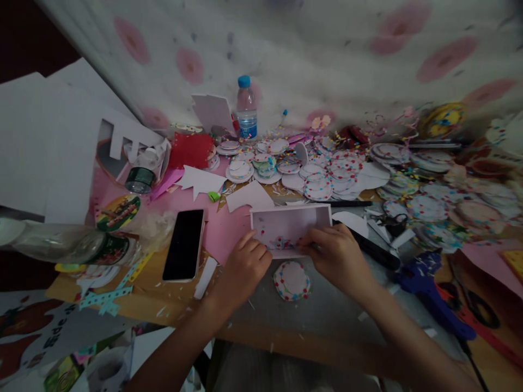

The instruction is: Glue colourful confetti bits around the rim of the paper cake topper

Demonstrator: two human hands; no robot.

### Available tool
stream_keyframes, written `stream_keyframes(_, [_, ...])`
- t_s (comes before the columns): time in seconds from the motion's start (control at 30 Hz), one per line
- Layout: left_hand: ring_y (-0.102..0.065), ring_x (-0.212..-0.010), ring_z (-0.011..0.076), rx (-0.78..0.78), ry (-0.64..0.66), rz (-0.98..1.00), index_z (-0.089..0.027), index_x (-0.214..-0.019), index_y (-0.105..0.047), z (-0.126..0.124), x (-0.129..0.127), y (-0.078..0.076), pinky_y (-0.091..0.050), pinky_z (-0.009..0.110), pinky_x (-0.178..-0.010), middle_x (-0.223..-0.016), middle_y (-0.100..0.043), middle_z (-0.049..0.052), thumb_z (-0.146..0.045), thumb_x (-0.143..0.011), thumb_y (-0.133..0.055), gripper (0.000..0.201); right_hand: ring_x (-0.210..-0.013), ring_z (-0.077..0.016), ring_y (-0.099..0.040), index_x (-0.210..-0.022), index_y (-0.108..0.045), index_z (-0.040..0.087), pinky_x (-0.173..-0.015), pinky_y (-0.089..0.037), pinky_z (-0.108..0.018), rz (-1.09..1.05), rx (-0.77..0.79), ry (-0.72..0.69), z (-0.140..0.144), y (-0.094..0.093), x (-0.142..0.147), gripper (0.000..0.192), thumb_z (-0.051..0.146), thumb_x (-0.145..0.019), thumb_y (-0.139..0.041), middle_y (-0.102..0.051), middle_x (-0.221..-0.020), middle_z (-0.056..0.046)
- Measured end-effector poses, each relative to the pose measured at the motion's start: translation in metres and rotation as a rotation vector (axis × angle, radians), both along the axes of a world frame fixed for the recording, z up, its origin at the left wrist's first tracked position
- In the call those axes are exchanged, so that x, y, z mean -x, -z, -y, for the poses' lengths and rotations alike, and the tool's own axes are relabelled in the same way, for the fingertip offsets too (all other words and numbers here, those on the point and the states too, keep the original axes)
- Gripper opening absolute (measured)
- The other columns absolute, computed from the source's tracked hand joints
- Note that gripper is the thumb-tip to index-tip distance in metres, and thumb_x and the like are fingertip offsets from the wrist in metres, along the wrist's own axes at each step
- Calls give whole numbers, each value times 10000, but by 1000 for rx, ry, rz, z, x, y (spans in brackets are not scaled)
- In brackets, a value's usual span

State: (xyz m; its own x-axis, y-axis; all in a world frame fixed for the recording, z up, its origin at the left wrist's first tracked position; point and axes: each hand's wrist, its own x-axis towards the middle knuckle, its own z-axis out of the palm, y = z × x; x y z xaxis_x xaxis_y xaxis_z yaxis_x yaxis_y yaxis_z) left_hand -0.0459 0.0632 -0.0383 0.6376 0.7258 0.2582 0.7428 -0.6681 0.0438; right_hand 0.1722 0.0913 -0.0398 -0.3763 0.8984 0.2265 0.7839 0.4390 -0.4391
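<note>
A white rectangular card (291,224) with a pale pink face lies flat on the wooden table (286,326). My left hand (244,268) grips its near left edge and my right hand (335,251) pinches its near right edge. Small coloured bits sit on the card between my fingers. Just in front of the card rests a round paper cutout (291,280) with a dotted coloured rim, touched by neither hand.
A black phone (184,245) lies left of my hands on pink paper (220,228). Several round cutouts (327,174) crowd the back and right. A water bottle (247,109) stands at the back, a blue glue gun (433,294) and scissors (474,305) at right, a bottle (61,245) lying at left.
</note>
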Motion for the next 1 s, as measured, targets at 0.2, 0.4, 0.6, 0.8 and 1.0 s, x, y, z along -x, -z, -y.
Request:
stream_keyframes(0.2, [-539, -735, 166, 13, -13, 40, -157, -721, -597, -1, 1, 1, -420, 433, -1053, -688, -545, 7, -53, -916, -373, 314, -655, -184, -621, -709, -634, 202, -691, -340, -328, 8, -45, -5, 2, 2, 2, 115, 97, -748, -661, -679, -669, 3])
stream_keyframes(0.4, [-540, -755, 163, 44, -5, 70, -138, -750, -616, -4, 3, 2, -388, 418, -1087, -711, -551, 16, -45, -909, -389, 293, -713, -190, -628, -782, -674, 233, -716, -383, -334, -231, -122, 109, 6, -1, -9, 60, 177, -789, -654, -733, -770, 15])
stream_keyframes(0.6, [-544, -762, 168, 51, 4, 57, -136, -802, -637, -6, 3, 3, -395, 429, -1082, -724, -567, 19, -36, -904, -385, 290, -687, -195, -626, -768, -691, 243, -688, -391, -330, -283, -142, 174, 7, -8, -15, 36, 233, -796, -672, -723, -727, 12])
stream_keyframes(0.8, [-550, -753, 171, 27, -6, 80, -143, -784, -631, -2, 1, 3, -438, 446, -1039, -710, -572, 20, -31, -907, -362, 317, -711, -193, -643, -734, -644, 211, -741, -371, -339, -180, -45, 40, 1, 3, -7, 59, 178, -765, -681, -728, -750, 6])
stream_keyframes(1.0, [-548, -746, 170, 34, -14, 57, -146, -744, -615, -1, 0, 1, -442, 450, -1035, -700, -559, 17, -36, -912, -359, 325, -666, -179, -623, -705, -616, 209, -745, -349, -339, -100, 11, 33, 0, 7, 0, 93, 155, -776, -642, -695, -689, 0])
